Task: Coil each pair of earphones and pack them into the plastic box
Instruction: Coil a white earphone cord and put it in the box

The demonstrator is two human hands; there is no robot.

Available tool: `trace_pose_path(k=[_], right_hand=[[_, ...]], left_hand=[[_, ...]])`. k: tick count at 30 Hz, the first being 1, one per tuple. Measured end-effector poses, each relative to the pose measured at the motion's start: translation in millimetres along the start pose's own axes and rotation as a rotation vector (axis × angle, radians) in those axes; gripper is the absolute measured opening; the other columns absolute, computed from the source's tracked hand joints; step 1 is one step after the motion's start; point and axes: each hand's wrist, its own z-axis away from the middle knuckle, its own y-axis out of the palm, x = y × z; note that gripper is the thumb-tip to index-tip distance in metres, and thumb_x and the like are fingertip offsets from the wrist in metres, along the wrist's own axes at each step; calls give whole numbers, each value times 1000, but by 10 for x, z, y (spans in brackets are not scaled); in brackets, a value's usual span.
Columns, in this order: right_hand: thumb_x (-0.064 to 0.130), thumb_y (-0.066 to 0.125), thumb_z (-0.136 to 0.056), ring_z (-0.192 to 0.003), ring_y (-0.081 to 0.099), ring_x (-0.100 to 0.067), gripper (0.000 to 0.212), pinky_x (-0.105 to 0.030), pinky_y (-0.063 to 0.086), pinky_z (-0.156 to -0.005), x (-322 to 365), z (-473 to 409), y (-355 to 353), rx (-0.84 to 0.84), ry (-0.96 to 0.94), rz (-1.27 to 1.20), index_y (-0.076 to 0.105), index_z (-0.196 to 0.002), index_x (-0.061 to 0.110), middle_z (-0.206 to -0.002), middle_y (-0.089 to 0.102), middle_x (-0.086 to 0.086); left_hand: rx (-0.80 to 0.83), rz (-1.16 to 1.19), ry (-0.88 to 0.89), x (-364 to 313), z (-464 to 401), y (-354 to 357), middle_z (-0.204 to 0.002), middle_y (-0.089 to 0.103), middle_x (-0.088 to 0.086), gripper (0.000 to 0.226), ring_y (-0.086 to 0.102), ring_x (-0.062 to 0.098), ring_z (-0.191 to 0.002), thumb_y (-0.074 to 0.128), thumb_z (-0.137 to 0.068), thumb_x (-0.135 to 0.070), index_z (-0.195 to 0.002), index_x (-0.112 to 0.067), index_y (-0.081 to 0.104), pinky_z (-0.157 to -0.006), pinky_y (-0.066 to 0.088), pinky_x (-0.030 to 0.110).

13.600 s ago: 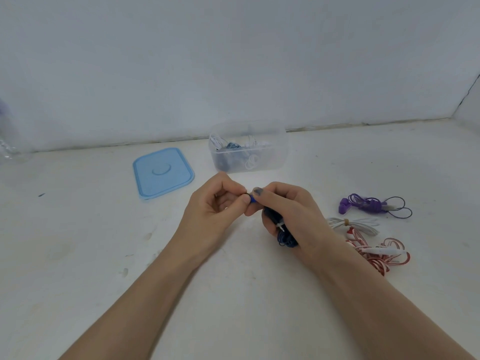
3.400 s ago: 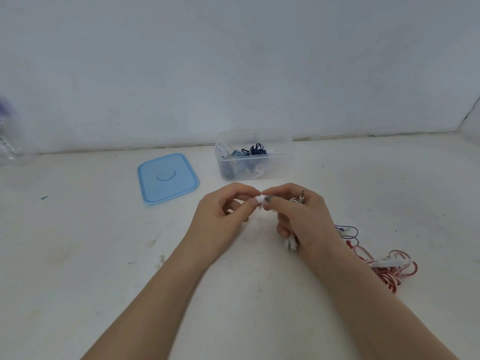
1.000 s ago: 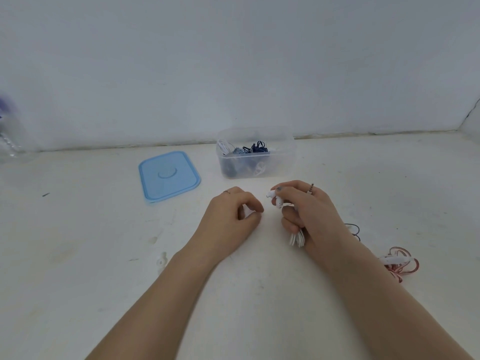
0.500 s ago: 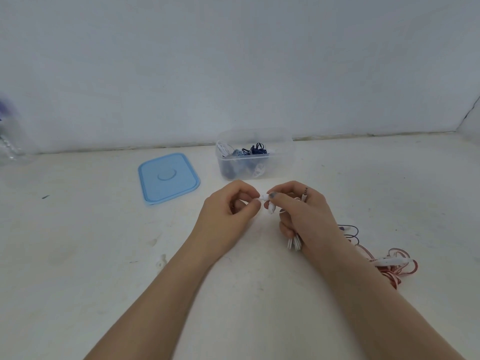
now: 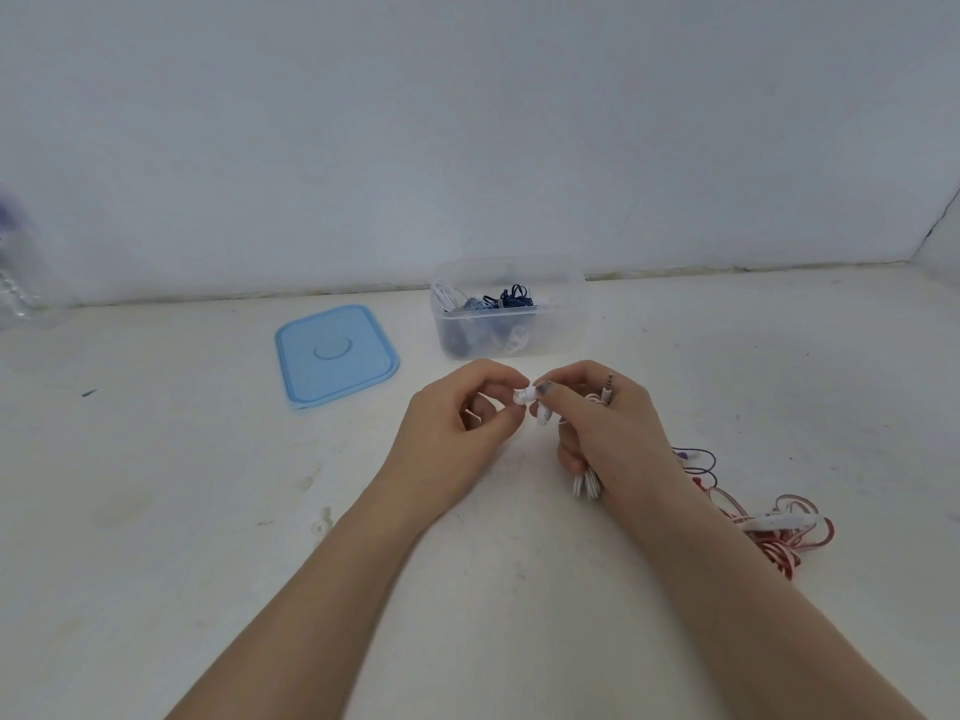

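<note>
My right hand (image 5: 605,433) grips a coiled pair of white earphones (image 5: 586,483); the loops stick out under my palm and the metal plug pokes up between my fingers. My left hand (image 5: 457,433) pinches one white earbud at its fingertips, right against my right thumb. The clear plastic box (image 5: 558,324) stands behind my hands, open, with dark blue and white earphones inside. Purple earphones (image 5: 698,459) lie to the right, mostly hidden behind my right wrist. A loose red-and-white pair (image 5: 779,532) lies further right.
The light blue lid (image 5: 335,353) lies flat to the left of the box. The white wall rises close behind the box. A blurred clear object (image 5: 13,283) sits at the far left edge.
A second ago my left hand was apart from the right and held nothing; it has come back to the right hand and now pinches the white earbud. The dark blue pair now lies in the box.
</note>
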Motion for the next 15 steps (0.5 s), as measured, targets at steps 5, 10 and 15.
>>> trace_pose_path(k=[5, 10, 15], right_hand=[[-3, 64, -83, -36, 26, -12, 11, -21, 28, -39, 35, 4, -14, -1, 43, -49, 69, -75, 3, -71, 55, -13], [-2, 58, -82, -41, 22, -13, 13, -21, 26, -40, 85, 8, -48, 56, 94, -88, 64, -72, 3, -79, 51, -16], [-2, 57, -84, -41, 22, -12, 15, -20, 25, -38, 79, -12, -86, 111, 123, -130, 63, -70, 2, -72, 54, -10]], left_hand=[[27, 9, 26, -37, 13, -4, -89, 74, -12, 14, 53, 6, -67, 70, -93, -13, -95, -26, 75, -63, 40, 15], [48, 114, 3, -72, 29, -11, -81, 73, -15, 14, 59, 4, -67, 71, -91, -5, -96, -18, 75, -67, 46, 20], [77, 211, 10, -68, 25, -24, -91, 78, 1, 14, 67, 13, -77, 70, -90, 1, -98, -10, 73, -76, 53, 28]])
